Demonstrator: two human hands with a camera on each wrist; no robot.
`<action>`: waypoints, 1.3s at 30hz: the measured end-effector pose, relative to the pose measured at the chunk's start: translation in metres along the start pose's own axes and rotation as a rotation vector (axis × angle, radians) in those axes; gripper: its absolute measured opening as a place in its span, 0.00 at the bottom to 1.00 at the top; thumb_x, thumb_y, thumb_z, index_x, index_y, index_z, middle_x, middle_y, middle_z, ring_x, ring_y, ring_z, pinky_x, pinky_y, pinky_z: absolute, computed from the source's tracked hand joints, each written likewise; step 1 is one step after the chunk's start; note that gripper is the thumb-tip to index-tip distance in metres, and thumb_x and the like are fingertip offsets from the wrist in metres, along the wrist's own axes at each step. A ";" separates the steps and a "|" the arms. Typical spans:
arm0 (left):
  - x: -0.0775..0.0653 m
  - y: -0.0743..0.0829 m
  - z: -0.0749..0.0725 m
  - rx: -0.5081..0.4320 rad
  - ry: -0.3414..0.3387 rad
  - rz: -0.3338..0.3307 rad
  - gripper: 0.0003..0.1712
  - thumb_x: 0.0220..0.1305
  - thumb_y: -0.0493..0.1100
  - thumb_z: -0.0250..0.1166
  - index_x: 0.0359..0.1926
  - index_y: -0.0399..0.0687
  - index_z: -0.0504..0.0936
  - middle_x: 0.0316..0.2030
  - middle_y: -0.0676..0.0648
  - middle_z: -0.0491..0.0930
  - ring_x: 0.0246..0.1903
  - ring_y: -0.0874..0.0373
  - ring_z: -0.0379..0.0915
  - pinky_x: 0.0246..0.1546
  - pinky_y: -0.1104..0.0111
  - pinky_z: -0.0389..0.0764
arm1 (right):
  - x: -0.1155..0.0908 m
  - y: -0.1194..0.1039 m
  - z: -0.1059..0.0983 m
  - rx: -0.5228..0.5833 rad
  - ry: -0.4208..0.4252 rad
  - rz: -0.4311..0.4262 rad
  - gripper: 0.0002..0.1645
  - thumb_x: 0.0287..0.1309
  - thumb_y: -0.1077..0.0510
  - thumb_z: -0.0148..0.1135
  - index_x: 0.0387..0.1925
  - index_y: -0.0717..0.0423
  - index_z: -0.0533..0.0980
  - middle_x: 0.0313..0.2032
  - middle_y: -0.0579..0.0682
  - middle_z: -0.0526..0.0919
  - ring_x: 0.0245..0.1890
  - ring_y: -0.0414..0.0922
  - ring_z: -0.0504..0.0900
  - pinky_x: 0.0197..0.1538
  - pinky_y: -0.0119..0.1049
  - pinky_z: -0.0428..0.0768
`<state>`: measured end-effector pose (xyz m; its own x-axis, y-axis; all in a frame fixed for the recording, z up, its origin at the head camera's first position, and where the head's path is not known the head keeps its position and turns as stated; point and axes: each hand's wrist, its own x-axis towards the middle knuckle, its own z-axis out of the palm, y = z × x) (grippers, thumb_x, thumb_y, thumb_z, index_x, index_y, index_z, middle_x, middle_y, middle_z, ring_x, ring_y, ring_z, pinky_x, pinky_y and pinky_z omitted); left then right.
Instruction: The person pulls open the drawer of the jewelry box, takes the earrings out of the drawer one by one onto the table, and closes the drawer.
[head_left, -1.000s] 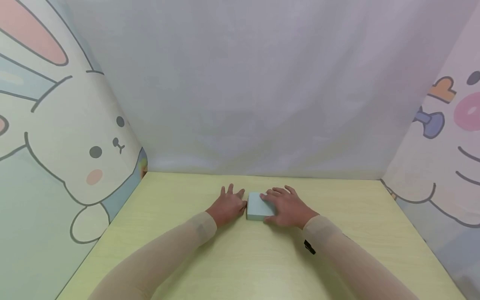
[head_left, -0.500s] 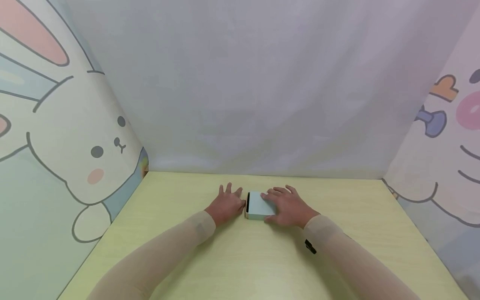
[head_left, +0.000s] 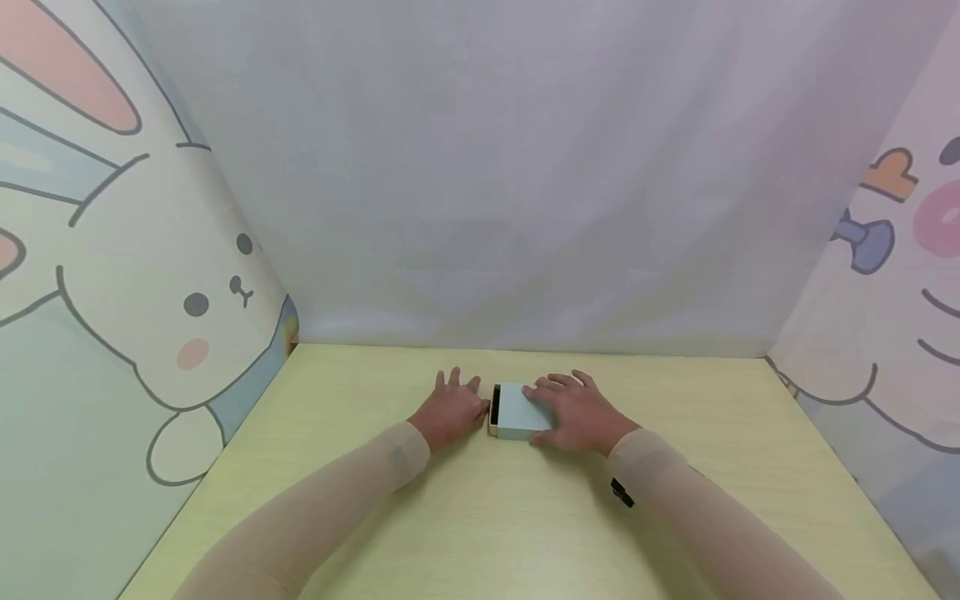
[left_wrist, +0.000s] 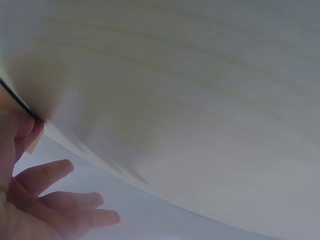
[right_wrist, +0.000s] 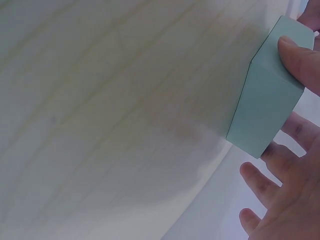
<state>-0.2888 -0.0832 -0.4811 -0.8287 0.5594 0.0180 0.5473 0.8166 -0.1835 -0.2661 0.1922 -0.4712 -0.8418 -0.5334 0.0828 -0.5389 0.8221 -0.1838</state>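
Observation:
A small pale green drawer box [head_left: 522, 411] lies flat on the wooden table. From its left end a tan inner tray [head_left: 492, 431] sticks out a little, showing a dark strip inside. My left hand [head_left: 448, 411] pinches the tray's end between thumb and index finger, its other fingers spread. In the left wrist view that pinch is at the left edge, and most of the tray is out of frame. My right hand [head_left: 579, 417] grips the green sleeve from the right. The right wrist view shows the thumb [right_wrist: 302, 62] on one side and fingers behind.
The light wooden table [head_left: 480, 517] runs back to a pale cloth backdrop [head_left: 487, 183]. Cartoon-printed panels stand on both sides, a rabbit [head_left: 195, 275] at left. A small black item [head_left: 622, 492] hangs at the right sleeve's cuff.
My left hand has shifted slightly left and drawn the tray partway out of the sleeve, exposing the dark strip. The right hand has stayed in place on the sleeve.

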 end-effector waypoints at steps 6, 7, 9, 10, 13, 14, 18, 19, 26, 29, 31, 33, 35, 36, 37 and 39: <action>0.000 -0.002 0.001 0.011 0.007 -0.001 0.17 0.91 0.53 0.67 0.69 0.64 0.95 0.76 0.42 0.89 0.76 0.23 0.82 0.76 0.28 0.85 | 0.000 0.000 0.000 -0.007 -0.004 0.006 0.49 0.68 0.37 0.83 0.83 0.48 0.80 0.78 0.58 0.86 0.82 0.66 0.81 0.86 0.80 0.68; 0.000 -0.002 0.001 0.013 0.010 -0.001 0.17 0.91 0.53 0.67 0.69 0.64 0.96 0.75 0.42 0.89 0.76 0.23 0.83 0.76 0.28 0.85 | 0.000 0.000 0.000 -0.010 -0.003 0.005 0.49 0.67 0.37 0.84 0.83 0.48 0.80 0.78 0.58 0.86 0.82 0.66 0.81 0.86 0.80 0.68; -0.001 -0.002 0.002 0.019 0.018 -0.001 0.17 0.91 0.53 0.67 0.69 0.64 0.96 0.75 0.42 0.89 0.76 0.24 0.83 0.75 0.28 0.85 | 0.000 -0.001 0.000 -0.010 -0.003 0.006 0.49 0.67 0.37 0.84 0.83 0.48 0.80 0.78 0.58 0.86 0.82 0.66 0.81 0.86 0.80 0.68; -0.001 -0.003 0.002 0.021 0.022 -0.001 0.17 0.91 0.53 0.67 0.68 0.64 0.96 0.75 0.43 0.90 0.76 0.24 0.83 0.75 0.28 0.85 | 0.000 -0.001 0.000 -0.007 -0.003 0.007 0.49 0.67 0.37 0.84 0.83 0.48 0.80 0.78 0.58 0.86 0.82 0.66 0.81 0.86 0.80 0.68; -0.002 -0.003 0.002 0.025 0.031 0.001 0.17 0.91 0.53 0.68 0.68 0.63 0.96 0.74 0.43 0.90 0.76 0.24 0.83 0.75 0.28 0.86 | 0.000 -0.002 -0.001 -0.001 0.000 0.006 0.49 0.67 0.37 0.84 0.83 0.48 0.80 0.78 0.58 0.87 0.82 0.67 0.81 0.86 0.81 0.68; -0.002 -0.003 0.002 0.026 0.032 0.001 0.17 0.91 0.53 0.68 0.68 0.63 0.96 0.74 0.43 0.90 0.76 0.24 0.83 0.75 0.28 0.86 | 0.000 -0.002 -0.001 0.000 0.000 0.006 0.49 0.67 0.38 0.84 0.83 0.48 0.80 0.78 0.58 0.87 0.82 0.67 0.81 0.86 0.81 0.68; -0.003 -0.004 0.003 0.041 0.039 0.003 0.16 0.90 0.53 0.68 0.67 0.64 0.97 0.74 0.43 0.90 0.76 0.25 0.83 0.75 0.28 0.86 | 0.000 -0.002 -0.001 -0.001 -0.003 0.008 0.48 0.68 0.37 0.83 0.83 0.48 0.80 0.78 0.58 0.87 0.82 0.66 0.81 0.86 0.81 0.68; -0.004 -0.005 0.003 0.048 0.042 0.004 0.16 0.90 0.53 0.69 0.67 0.64 0.97 0.74 0.44 0.90 0.76 0.25 0.84 0.75 0.28 0.86 | 0.000 -0.002 -0.001 -0.001 -0.003 0.009 0.48 0.67 0.37 0.83 0.83 0.48 0.80 0.77 0.57 0.87 0.82 0.66 0.81 0.86 0.81 0.68; -0.006 -0.010 0.006 0.039 0.057 0.004 0.15 0.89 0.52 0.70 0.65 0.62 0.98 0.73 0.43 0.90 0.75 0.24 0.83 0.74 0.26 0.85 | 0.002 0.000 -0.002 -0.021 0.015 -0.013 0.47 0.64 0.36 0.86 0.79 0.48 0.83 0.73 0.53 0.90 0.81 0.66 0.82 0.85 0.80 0.70; -0.007 -0.013 0.005 0.039 0.063 0.007 0.14 0.89 0.52 0.70 0.63 0.62 0.99 0.72 0.43 0.91 0.75 0.24 0.83 0.74 0.26 0.85 | 0.002 0.000 -0.003 -0.034 0.020 -0.016 0.46 0.63 0.36 0.87 0.77 0.47 0.84 0.71 0.52 0.91 0.80 0.67 0.82 0.85 0.79 0.70; -0.009 -0.014 0.005 0.042 0.062 0.008 0.14 0.89 0.53 0.70 0.62 0.62 0.99 0.71 0.42 0.91 0.75 0.24 0.83 0.74 0.26 0.85 | 0.002 -0.001 -0.004 -0.036 0.020 -0.014 0.46 0.62 0.36 0.88 0.77 0.47 0.84 0.71 0.51 0.91 0.81 0.67 0.82 0.85 0.79 0.70; -0.010 -0.015 0.004 0.046 0.058 0.005 0.14 0.89 0.54 0.70 0.62 0.62 0.99 0.72 0.42 0.91 0.75 0.24 0.83 0.74 0.26 0.85 | 0.002 -0.001 -0.005 -0.038 0.015 -0.011 0.47 0.62 0.36 0.88 0.78 0.47 0.84 0.71 0.51 0.91 0.81 0.67 0.82 0.86 0.79 0.70; -0.011 -0.015 0.005 0.052 0.053 0.001 0.14 0.89 0.54 0.70 0.62 0.62 0.99 0.72 0.43 0.91 0.76 0.24 0.83 0.74 0.26 0.85 | 0.003 -0.001 -0.005 -0.041 0.010 -0.011 0.47 0.63 0.35 0.88 0.78 0.47 0.84 0.72 0.51 0.91 0.81 0.67 0.82 0.86 0.79 0.70; -0.011 -0.016 0.005 0.055 0.052 0.000 0.15 0.90 0.54 0.69 0.62 0.62 0.99 0.72 0.43 0.91 0.76 0.25 0.83 0.74 0.26 0.85 | 0.003 -0.001 -0.005 -0.040 0.007 -0.010 0.48 0.63 0.35 0.88 0.78 0.46 0.83 0.72 0.51 0.90 0.82 0.67 0.81 0.86 0.79 0.69; -0.011 -0.016 0.005 0.058 0.051 0.000 0.14 0.89 0.54 0.70 0.62 0.62 0.99 0.72 0.43 0.91 0.76 0.25 0.83 0.74 0.26 0.85 | 0.003 -0.001 -0.004 -0.039 0.004 -0.008 0.48 0.63 0.35 0.87 0.79 0.46 0.83 0.72 0.51 0.90 0.82 0.67 0.81 0.86 0.79 0.69; -0.011 -0.017 0.006 0.062 0.050 -0.001 0.14 0.89 0.54 0.70 0.62 0.62 0.99 0.72 0.43 0.91 0.76 0.25 0.83 0.74 0.26 0.85 | 0.003 -0.001 -0.004 -0.040 0.000 -0.005 0.48 0.63 0.34 0.87 0.79 0.46 0.83 0.73 0.51 0.90 0.83 0.67 0.80 0.87 0.80 0.68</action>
<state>-0.2894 -0.1040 -0.4838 -0.8212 0.5667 0.0672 0.5372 0.8073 -0.2443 -0.2681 0.1905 -0.4669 -0.8391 -0.5376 0.0833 -0.5440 0.8267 -0.1436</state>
